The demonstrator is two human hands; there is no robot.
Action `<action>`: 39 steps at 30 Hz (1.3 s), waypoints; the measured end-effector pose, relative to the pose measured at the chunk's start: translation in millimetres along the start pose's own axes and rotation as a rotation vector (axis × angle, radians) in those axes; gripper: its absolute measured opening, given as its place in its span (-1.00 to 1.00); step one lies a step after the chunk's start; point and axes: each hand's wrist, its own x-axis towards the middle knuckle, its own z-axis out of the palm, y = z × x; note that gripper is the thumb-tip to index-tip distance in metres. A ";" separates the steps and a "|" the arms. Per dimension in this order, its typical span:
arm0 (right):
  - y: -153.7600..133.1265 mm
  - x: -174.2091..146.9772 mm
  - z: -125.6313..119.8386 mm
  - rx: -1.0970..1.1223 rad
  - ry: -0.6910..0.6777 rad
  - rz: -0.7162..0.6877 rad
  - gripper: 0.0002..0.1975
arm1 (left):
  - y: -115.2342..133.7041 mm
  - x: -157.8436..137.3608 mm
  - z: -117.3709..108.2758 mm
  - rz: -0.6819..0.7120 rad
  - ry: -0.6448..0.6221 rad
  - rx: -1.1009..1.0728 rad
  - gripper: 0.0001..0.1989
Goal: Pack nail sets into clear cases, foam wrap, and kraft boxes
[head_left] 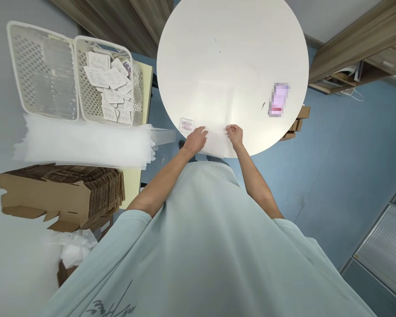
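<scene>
A thin, whitish translucent sheet (pixel 217 138) lies on the round white table (pixel 231 39) and reaches past its near edge towards my body. My left hand (pixel 196 140) rests at the sheet's left side, its fingers apart and slightly bent. At the right edge, my right hand (pixel 235 133) has thumb and fingertips pinched together on the sheet. Just left of my left hand is a small flat clear pack (pixel 186 125) with purplish-pink contents. The exact fingertip contact is hard to make out against the white surface.
To the left, a white basket (pixel 81 83) holds several white-backed packs; another basket (pixel 21 90) holds clear plastic trays. Below them are a stack of white translucent sheets (pixel 86 141) and folded cardboard boxes (pixel 46 193). A blurred pinkish rectangle (pixel 279 99) lies at the table's right.
</scene>
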 end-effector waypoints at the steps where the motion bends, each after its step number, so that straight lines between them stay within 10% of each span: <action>1: 1.4 6.3 1.3 0.001 0.010 0.005 -0.80 | 0.6 -2.4 3.1 0.007 -0.037 0.023 -0.45; 10: 10.5 34.5 -6.9 -0.079 0.071 -0.008 -0.75 | -7.6 -16.8 9.5 -0.018 -0.239 0.114 -0.29; 23: 56.8 -46.8 -8.5 -0.357 0.060 0.144 -0.82 | -33.7 -4.7 -5.6 -0.008 -0.077 0.070 -0.35; 30: 36.7 -24.1 -9.5 -0.352 0.109 0.113 -0.83 | -92.7 2.8 -47.9 -0.087 0.005 0.097 -0.27; 39: 30.3 -1.7 -9.4 -0.359 0.136 0.105 -0.78 | -88.8 -1.8 -50.0 -0.096 -0.100 0.228 -0.22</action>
